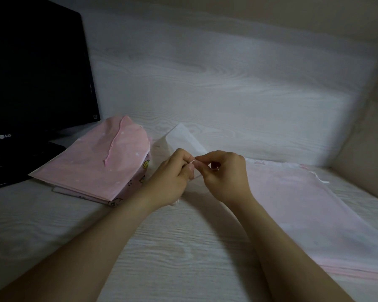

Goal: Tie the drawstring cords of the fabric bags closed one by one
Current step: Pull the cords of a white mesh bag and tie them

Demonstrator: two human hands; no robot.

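A white fabric bag lies on the table's middle, partly hidden behind my hands. My left hand and my right hand meet over its near end, and each pinches the thin white drawstring cord between thumb and fingertips. A stack of pink fabric bags lies to the left, the lower ones with a cartoon print. To the right lies a pale pink bag, flat, with a short white cord end sticking out at its far edge.
A black LG monitor stands at the back left, its base next to the pink stack. The table has a pale wood grain. A beige wall closes off the right side, and a wood-grain panel runs along the back.
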